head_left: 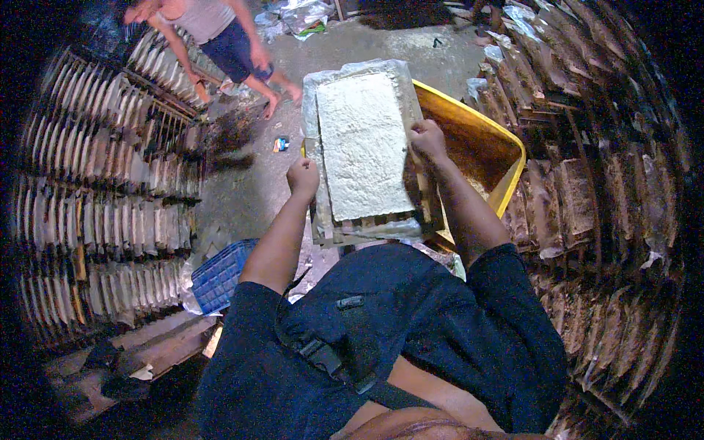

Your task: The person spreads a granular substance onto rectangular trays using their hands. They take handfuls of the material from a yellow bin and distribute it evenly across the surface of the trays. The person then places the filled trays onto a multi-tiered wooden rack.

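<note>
A rough white rectangular slab (361, 147) lies on a wooden slatted tray (334, 233) with whitish plastic sheeting showing at its edges. I hold the tray in front of my body. My left hand (303, 178) is closed at its left edge, about midway along. Higher up on the opposite side, my right hand (428, 141) is closed round the right edge. Both sets of fingers are partly hidden by the hands themselves. Slats show at the tray's near end. Behind the tray, to the right, stands a yellow bin (515, 147), its left part covered by the tray.
Shelves packed with upright slabs or trays line the left (110, 220) and right (572, 198). A blue plastic crate (226, 277) sits low at the left. Another person (220, 44) bends by the far left shelf. Plastic bags (301, 18) and a small packet (281, 143) lie on the floor.
</note>
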`<state>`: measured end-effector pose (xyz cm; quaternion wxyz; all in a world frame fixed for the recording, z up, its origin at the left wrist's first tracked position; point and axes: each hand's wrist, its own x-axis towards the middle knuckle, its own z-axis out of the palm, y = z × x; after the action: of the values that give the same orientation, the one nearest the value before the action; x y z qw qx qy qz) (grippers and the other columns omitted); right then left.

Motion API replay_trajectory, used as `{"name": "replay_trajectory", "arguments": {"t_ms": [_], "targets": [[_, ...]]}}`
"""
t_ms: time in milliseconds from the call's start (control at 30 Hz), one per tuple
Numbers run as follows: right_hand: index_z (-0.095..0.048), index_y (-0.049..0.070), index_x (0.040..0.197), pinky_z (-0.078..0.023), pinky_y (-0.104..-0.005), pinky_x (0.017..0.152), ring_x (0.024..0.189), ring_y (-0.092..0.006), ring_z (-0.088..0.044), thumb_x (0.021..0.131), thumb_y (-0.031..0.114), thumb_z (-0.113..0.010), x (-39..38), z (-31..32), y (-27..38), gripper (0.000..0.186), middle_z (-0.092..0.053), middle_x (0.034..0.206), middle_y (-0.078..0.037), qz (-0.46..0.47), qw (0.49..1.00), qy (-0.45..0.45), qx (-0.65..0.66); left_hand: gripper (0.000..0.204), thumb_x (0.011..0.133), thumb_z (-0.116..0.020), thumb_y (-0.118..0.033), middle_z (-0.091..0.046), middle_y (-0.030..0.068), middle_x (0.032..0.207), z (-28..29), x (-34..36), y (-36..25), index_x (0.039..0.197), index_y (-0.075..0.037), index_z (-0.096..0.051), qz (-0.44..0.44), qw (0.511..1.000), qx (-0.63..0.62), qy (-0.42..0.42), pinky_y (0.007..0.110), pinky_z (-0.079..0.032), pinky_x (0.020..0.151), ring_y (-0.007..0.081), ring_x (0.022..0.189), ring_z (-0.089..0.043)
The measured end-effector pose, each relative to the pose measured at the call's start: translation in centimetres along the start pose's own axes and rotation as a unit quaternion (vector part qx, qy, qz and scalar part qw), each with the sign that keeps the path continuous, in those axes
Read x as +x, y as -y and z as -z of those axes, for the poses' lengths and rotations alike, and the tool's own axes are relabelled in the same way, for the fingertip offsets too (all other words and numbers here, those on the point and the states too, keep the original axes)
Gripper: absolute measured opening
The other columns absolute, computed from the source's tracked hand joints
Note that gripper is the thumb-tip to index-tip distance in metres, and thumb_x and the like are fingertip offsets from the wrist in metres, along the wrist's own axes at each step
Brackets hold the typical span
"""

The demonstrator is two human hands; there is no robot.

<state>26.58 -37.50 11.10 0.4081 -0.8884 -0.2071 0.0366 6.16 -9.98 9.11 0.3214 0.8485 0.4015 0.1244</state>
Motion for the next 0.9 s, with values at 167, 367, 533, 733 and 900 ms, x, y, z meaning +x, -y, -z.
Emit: {"name": "replay_trajectory", "arguments": {"t_ms": [167, 367, 533, 733, 900], "targets": [[-0.066, 0.001, 0.103, -0.049, -0.0311, 0.077, 0.085, -0.0201, -0.064, 0.085, 0.021, -0.061, 1.7, 1.9, -5.2, 0.028, -0.068, 0.095, -0.01, 0.005, 0.985, -0.071, 0.159, 0.039, 0.088, -0.057, -0.03, -0.063, 0.0212, 0.11, 0.0, -1.4, -0.2, 0.114, -0.001, -0.06, -0.092, 0.99, -0.057, -0.084, 0.039, -0.045, 0.092, 0.033, 0.105, -0.059], [-0.033, 0.005, 0.141, -0.041, -0.051, 0.098, 0.114, -0.0394, -0.055, 0.081, 0.057, -0.057, -3.0, 0.0, -16.3, 0.084, -0.056, 0.126, -0.024, -0.166, 0.953, 0.1, -0.233, 0.05, 0.094, -0.048, -0.034, -0.053, 0.02, 0.126, -0.7, -4.4, -0.1, 0.128, 0.002, -0.046, -0.158, 0.935, -0.311, 0.055, 0.038, -0.037, 0.102, 0.0301, 0.118, -0.05], [-0.041, 0.006, 0.133, -0.05, -0.0491, 0.084, 0.1, -0.0352, -0.062, 0.089, 0.047, -0.053, -6.6, -7.1, -10.4, 0.061, -0.061, 0.112, -0.017, 0.013, 0.902, 0.404, -0.152, 0.057, 0.097, -0.041, -0.037, -0.044, 0.0189, 0.136, -1.5, -4.6, 2.6, 0.137, 0.003, -0.035, -0.019, 0.861, -0.471, 0.19, 0.037, -0.031, 0.108, 0.0284, 0.126, -0.042], [-0.046, 0.007, 0.126, -0.052, -0.047, 0.08, 0.094, -0.0328, -0.063, 0.09, 0.041, -0.054, -13.4, -4.0, -15.6, 0.051, -0.062, 0.103, -0.015, -0.052, 0.889, 0.446, -0.088, 0.071, 0.096, -0.043, -0.047, -0.037, 0.014, 0.145, -2.3, -6.2, -0.2, 0.147, -0.002, -0.022, -0.115, 0.619, -0.711, 0.312, 0.041, -0.028, 0.112, 0.0266, 0.132, -0.037], [-0.05, 0.007, 0.12, -0.054, -0.0452, 0.076, 0.09, -0.0307, -0.063, 0.091, 0.037, -0.054, -13.4, 1.4, -18.5, 0.042, -0.062, 0.095, -0.013, -0.151, 0.899, 0.412, 0.015, 0.074, 0.095, -0.04, -0.054, -0.038, 0.0195, 0.145, -4.9, -6.3, 1.5, 0.143, 0.001, -0.032, -0.107, 0.87, -0.475, 0.08, 0.032, -0.023, 0.113, 0.0247, 0.136, -0.033]]}}
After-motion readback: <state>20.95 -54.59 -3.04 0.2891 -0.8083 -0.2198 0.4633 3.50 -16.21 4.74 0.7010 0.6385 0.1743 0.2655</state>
